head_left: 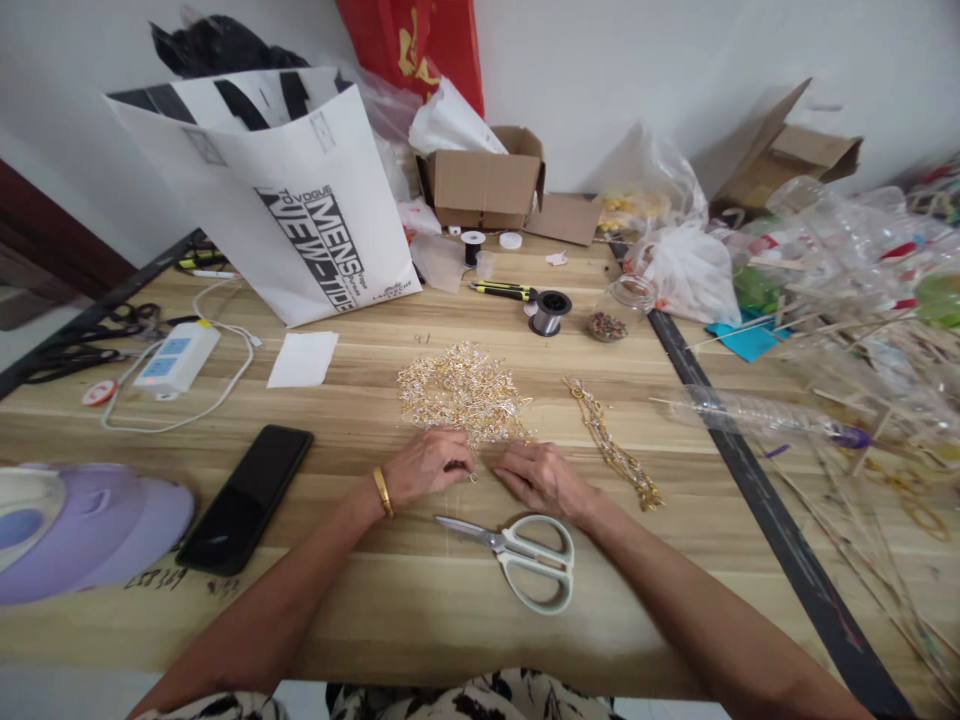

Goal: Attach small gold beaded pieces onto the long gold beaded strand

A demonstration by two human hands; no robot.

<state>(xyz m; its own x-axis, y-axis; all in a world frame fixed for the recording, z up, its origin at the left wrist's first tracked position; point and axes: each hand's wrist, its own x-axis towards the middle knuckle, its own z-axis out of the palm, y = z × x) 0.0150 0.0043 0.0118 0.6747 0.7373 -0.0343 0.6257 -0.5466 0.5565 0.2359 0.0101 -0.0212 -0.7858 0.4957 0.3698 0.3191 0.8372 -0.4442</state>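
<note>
A loose pile of small gold and clear beaded pieces [465, 390] lies at the middle of the wooden table. At its near edge, my left hand [429, 468] is closed in a pinch, a tiny gold loop [472, 478] showing by the fingertips. My right hand [546, 478] rests just right of it, fingers together and bent down at the tabletop; anything under them is hidden. Scissors [517, 555] with pale handles lie slightly spread below both hands. To the right stretches a bundle of gold beaded chains [611, 440].
A black phone [246, 498] and purple cap [112, 530] lie left. Behind stand a white paper bag [277, 200], cardboard box [484, 185], wire spool [550, 312], cutters [502, 290] and bead jar [607, 325]. Plastic bottles [765, 415] and sticks crowd the right.
</note>
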